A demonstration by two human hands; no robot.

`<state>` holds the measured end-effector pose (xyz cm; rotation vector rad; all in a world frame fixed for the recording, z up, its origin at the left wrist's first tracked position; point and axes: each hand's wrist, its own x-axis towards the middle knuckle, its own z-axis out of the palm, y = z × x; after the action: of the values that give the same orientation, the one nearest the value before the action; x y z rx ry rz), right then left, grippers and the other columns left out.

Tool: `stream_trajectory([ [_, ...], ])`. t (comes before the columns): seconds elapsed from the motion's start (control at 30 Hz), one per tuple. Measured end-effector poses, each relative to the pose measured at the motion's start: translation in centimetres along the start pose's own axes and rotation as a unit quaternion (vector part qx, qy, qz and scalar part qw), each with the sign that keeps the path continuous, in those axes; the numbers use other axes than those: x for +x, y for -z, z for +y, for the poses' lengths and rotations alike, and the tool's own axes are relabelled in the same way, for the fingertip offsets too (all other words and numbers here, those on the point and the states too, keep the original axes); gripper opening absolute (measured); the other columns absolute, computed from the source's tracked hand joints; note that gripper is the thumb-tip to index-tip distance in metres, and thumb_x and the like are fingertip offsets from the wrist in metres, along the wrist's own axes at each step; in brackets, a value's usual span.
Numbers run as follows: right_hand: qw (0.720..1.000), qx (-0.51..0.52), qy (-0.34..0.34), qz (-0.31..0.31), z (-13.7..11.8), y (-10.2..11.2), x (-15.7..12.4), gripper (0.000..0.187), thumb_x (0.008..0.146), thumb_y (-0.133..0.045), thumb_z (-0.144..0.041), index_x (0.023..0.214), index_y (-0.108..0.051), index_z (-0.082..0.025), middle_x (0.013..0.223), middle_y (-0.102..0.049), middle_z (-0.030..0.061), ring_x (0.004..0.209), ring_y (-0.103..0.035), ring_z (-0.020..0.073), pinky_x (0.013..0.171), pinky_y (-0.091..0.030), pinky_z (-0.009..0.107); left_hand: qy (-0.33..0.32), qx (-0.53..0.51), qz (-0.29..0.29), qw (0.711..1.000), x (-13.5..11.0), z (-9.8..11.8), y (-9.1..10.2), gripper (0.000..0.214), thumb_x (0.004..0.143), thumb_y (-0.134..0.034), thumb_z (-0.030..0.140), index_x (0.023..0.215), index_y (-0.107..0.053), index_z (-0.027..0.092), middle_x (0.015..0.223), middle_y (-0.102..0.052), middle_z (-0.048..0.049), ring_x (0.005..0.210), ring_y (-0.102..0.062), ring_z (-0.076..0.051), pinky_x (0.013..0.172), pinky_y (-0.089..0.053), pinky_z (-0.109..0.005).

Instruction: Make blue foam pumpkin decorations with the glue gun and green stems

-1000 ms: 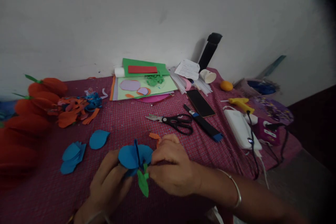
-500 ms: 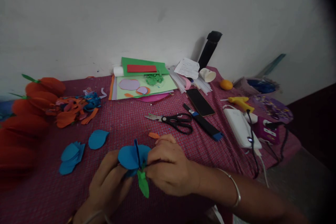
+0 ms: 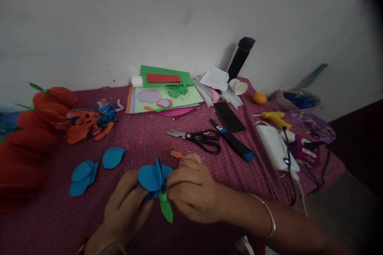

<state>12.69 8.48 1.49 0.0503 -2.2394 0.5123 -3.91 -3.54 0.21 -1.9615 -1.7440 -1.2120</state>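
My left hand [image 3: 124,203] is closed around the lower left side of a blue paper shape [image 3: 149,178], made of rounded pieces joined along a middle fold that stands upright. A green paper leaf [image 3: 166,209] hangs from its near end. At the right side of the blue shape, the fingers of my right hand [image 3: 194,191] are pinched against it, close to the leaf's base; the fingertips are partly hidden. To the left lie a stack of blue paper cutouts [image 3: 81,175] and a single blue cutout [image 3: 113,157]. An orange paper leaf [image 3: 176,154] lies just beyond my right hand.
Black-handled scissors [image 3: 199,138], a utility knife [image 3: 235,141] and a phone [image 3: 229,117] lie ahead. Orange paper pumpkins [image 3: 54,97] and scraps [image 3: 83,121] fill the left. On the right are a yellow glue gun [image 3: 277,118], a white power bank [image 3: 273,145] and cables.
The blue shape has turned slightly, so its standing fold shows wider. The leaf sits a little further right in the picture; both hands keep their hold, and the view has shifted slightly.
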Motion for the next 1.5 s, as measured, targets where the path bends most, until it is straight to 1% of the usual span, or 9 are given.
stream_trajectory([
  [0.1, 1.000, -0.007, -0.001, 0.008, 0.0, -0.1, 0.1, 0.013, 0.081, -0.052, -0.010, 0.086, -0.055, -0.021, 0.083, -0.069, -0.0026, 0.072, -0.055, 0.0127, 0.086, -0.035, 0.036, -0.072, -0.003, 0.002, 0.997, 0.3, -0.1, 0.1, 0.016, 0.080, -0.056, 0.006, 0.087, -0.058, 0.020, 0.086, -0.064, -0.0027, 0.075, -0.063, -0.013, 0.066, -0.053, -0.022],
  [0.2, 1.000, 0.005, -0.015, 0.018, 0.0, -0.2, 0.2, 0.021, 0.076, -0.049, -0.009, 0.092, -0.053, -0.021, 0.083, -0.067, -0.0010, 0.075, -0.058, 0.0134, 0.084, -0.038, 0.035, -0.051, -0.008, -0.006, 0.999, 0.5, 0.0, -0.1, 0.015, 0.079, -0.056, 0.006, 0.085, -0.056, 0.019, 0.083, -0.062, -0.0026, 0.073, -0.062, -0.013, 0.064, -0.052, -0.021],
  [0.47, 0.975, 0.140, -0.163, 0.055, -0.3, -0.3, 0.2, 0.037, 0.066, -0.046, -0.003, 0.099, -0.053, -0.020, 0.084, -0.063, 0.0008, 0.074, -0.058, 0.0137, 0.083, -0.047, 0.035, 0.085, -0.114, -0.044, 0.989, 0.5, 0.4, -1.0, 0.019, 0.074, -0.051, 0.005, 0.070, -0.043, 0.022, 0.063, -0.045, 0.0062, 0.053, -0.047, -0.007, 0.050, -0.041, -0.015],
  [0.63, 0.948, 0.207, -0.231, 0.070, -0.2, -0.6, 0.1, 0.027, 0.077, -0.048, -0.003, 0.097, -0.054, -0.020, 0.085, -0.065, 0.0007, 0.077, -0.060, 0.0128, 0.092, -0.048, 0.037, 0.173, -0.205, -0.060, 0.961, 0.1, 0.2, -1.3, 0.019, 0.071, -0.050, 0.005, 0.068, -0.041, 0.022, 0.062, -0.044, 0.0065, 0.057, -0.048, -0.007, 0.053, -0.043, -0.014],
  [0.87, 0.914, 0.278, -0.286, 0.070, 0.1, -0.8, 0.2, 0.019, 0.083, -0.054, -0.009, 0.097, -0.056, -0.021, 0.084, -0.064, -0.0004, 0.076, -0.061, 0.0113, 0.080, -0.051, 0.029, 0.261, -0.288, -0.090, 0.917, 0.4, 0.3, -1.5, 0.014, 0.068, -0.051, 0.006, 0.066, -0.049, 0.020, 0.064, -0.050, 0.0050, 0.059, -0.055, -0.008, 0.056, -0.050, -0.016],
  [1.0, 0.902, 0.303, -0.301, 0.062, 0.2, -0.6, 0.4, 0.016, 0.083, -0.057, -0.011, 0.096, -0.057, -0.020, 0.080, -0.058, -0.0013, 0.073, -0.057, 0.0108, 0.068, -0.048, 0.024, 0.246, -0.279, -0.071, 0.926, 0.4, 0.3, -1.6, 0.016, 0.068, -0.053, 0.004, 0.067, -0.050, 0.020, 0.064, -0.051, 0.0054, 0.057, -0.055, -0.008, 0.053, -0.048, -0.015],
  [1.1, 0.906, 0.305, -0.284, 0.066, 0.3, -0.2, 0.4, 0.011, 0.083, -0.060, -0.014, 0.093, -0.059, -0.020, 0.078, -0.054, -0.0017, 0.075, -0.054, 0.0116, 0.072, -0.047, 0.026, 0.207, -0.255, -0.038, 0.944, 0.1, -0.1, -1.5, 0.020, 0.069, -0.057, 0.003, 0.068, -0.047, 0.021, 0.065, -0.049, 0.0058, 0.056, -0.052, -0.007, 0.050, -0.046, -0.015],
  [1.33, 0.952, 0.192, -0.236, -0.029, 0.2, 0.6, 0.5, 0.038, 0.078, -0.073, -0.034, 0.111, -0.059, -0.020, 0.110, -0.058, 0.0072, 0.104, -0.054, 0.0201, 0.091, -0.044, 0.038, 0.116, -0.186, 0.007, 0.976, -1.0, -1.0, -0.7, 0.018, 0.076, -0.066, 0.009, 0.087, -0.061, 0.022, 0.088, -0.063, -0.0005, 0.075, -0.061, -0.013, 0.064, -0.052, -0.024],
  [1.5, 0.969, 0.143, -0.199, -0.043, 0.0, 0.6, 0.6, 0.030, 0.081, -0.067, -0.029, 0.109, -0.061, -0.019, 0.110, -0.059, 0.0080, 0.103, -0.055, 0.0200, 0.090, -0.043, 0.038, 0.092, -0.175, -0.016, 0.980, -1.5, -1.4, -0.8, 0.019, 0.077, -0.066, 0.011, 0.090, -0.060, 0.022, 0.096, -0.064, -0.0023, 0.083, -0.062, -0.015, 0.070, -0.053, -0.026],
])
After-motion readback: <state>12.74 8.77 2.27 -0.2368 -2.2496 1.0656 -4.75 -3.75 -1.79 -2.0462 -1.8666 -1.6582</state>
